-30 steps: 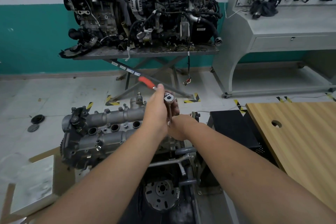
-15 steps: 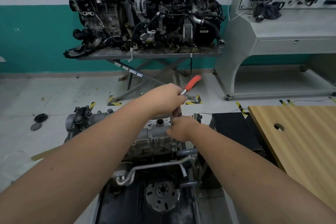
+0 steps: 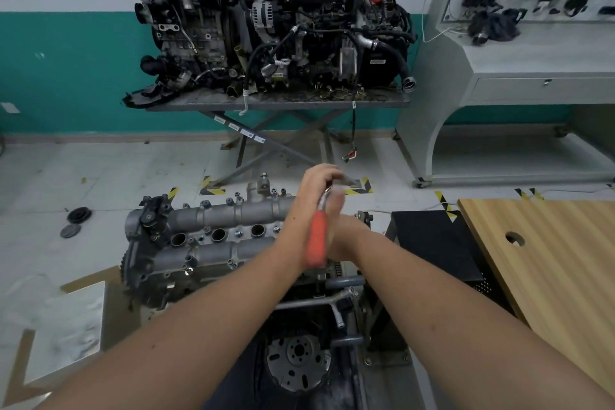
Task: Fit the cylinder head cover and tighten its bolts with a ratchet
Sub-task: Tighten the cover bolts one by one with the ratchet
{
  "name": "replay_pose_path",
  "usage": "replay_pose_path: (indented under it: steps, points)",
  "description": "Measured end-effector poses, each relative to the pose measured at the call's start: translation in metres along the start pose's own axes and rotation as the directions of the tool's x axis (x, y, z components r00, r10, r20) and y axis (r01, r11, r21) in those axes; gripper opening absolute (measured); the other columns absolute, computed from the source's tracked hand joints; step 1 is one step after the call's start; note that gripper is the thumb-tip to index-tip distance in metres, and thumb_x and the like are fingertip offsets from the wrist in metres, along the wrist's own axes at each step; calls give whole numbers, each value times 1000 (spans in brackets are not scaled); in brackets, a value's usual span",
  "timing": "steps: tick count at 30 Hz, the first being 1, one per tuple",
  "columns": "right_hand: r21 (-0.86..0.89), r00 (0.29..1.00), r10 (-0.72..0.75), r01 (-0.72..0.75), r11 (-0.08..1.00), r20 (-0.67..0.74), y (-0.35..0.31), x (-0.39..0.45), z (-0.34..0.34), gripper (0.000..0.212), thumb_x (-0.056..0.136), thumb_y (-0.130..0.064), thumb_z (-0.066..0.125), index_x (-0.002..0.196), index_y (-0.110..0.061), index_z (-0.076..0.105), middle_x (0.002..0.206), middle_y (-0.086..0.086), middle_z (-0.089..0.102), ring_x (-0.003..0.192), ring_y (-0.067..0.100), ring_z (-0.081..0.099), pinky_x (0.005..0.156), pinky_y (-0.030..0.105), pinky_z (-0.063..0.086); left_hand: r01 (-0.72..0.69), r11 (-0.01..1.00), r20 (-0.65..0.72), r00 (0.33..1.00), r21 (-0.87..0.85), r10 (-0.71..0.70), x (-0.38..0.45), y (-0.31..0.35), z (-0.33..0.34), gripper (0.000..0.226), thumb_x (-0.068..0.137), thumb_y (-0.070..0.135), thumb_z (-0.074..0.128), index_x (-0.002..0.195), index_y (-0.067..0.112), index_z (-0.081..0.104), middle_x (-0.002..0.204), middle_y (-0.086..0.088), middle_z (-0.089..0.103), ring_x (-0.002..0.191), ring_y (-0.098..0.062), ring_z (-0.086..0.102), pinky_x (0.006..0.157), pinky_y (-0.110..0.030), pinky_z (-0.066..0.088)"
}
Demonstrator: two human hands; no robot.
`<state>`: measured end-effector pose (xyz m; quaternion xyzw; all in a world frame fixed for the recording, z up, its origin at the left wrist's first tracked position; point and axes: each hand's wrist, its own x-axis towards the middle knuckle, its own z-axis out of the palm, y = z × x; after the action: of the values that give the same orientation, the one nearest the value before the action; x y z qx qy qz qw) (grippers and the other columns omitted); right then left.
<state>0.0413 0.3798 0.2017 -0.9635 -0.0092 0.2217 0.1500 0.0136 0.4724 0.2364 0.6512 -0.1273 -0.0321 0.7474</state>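
At centre, the cylinder head cover sits on the engine, long axis running 9 to 3 o'clock. Over its 3 o'clock end the left hand grasps the ratchet, orange handle pointing to 6 o'clock. Just beside it at 3 o'clock, the right hand is half hidden; its grasp cannot be told.

The cylinder head cover, a grey cast-metal piece with three round plug wells visible along its middle, is seated flat atop the engine. The ratchet, with its orange-red handle pointing toward the camera, is held over the cover's right end; its head is blurred.
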Motion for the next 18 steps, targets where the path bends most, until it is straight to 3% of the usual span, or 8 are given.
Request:
replay_pose_path:
  steps: [2,4,5,8,11,14,16,18]
  points:
    - [-87,999,-47,49,995,19,-1,-2,-1,25,93,-26,56,112,-12,64,116,12,66,106,34,61,88,43,48,22,998,-126,992,-57,-29,-5,-3,11,46,91,68,34,100,37,66,98,6,72,86,-14,67,89,-40,52]
    - [-137,996,-49,59,989,73,1,0,1,20,95,-23,42,92,-14,59,109,10,65,95,31,57,84,40,46,157,969,-230,952,-193,-200,-1,-4,15,50,92,67,36,88,33,73,81,-2,74,75,-17,68,87,-45,52]
    - [-142,996,-47,58,988,77,1,0,1,20,94,-24,39,92,-15,57,110,10,65,94,30,56,84,39,45,188,950,-251,935,-251,-251,4,-6,11,47,97,61,39,92,28,72,75,-3,73,69,-18,68,82,-44,52]
    - [-151,998,-34,42,988,50,-1,-3,-1,36,98,-36,39,117,-14,61,118,10,64,107,31,59,92,40,48,274,910,-254,899,-310,-357,22,7,-4,29,104,41,47,105,14,58,62,-1,68,52,-18,63,58,-33,53]
    - [-140,997,-58,65,988,53,0,-2,-2,40,98,-46,42,115,-15,60,118,9,64,105,28,59,91,39,49,403,907,-78,907,-121,-413,32,21,-17,20,104,31,51,103,12,57,59,-2,65,50,-21,64,48,-29,53]
    - [-150,995,-62,73,986,82,3,-4,-6,51,97,-53,44,127,-14,58,125,9,61,114,29,57,91,39,46,453,880,53,885,142,-463,38,35,-23,17,102,24,51,103,9,59,62,-3,65,57,-24,68,59,-32,58]
    - [-161,995,-54,68,985,90,4,-3,-6,58,98,-55,42,133,-12,55,136,12,54,122,32,52,91,40,42,428,846,106,871,318,-480,40,43,-23,16,101,21,51,101,9,60,65,-2,67,65,-25,72,73,-37,58]
    - [-160,993,-49,66,985,107,4,-1,-6,59,97,-56,41,135,-11,52,138,13,52,123,32,51,95,41,43,358,795,134,870,490,-474,42,51,-20,16,100,21,51,96,9,60,66,-2,69,64,-21,72,73,-33,57]
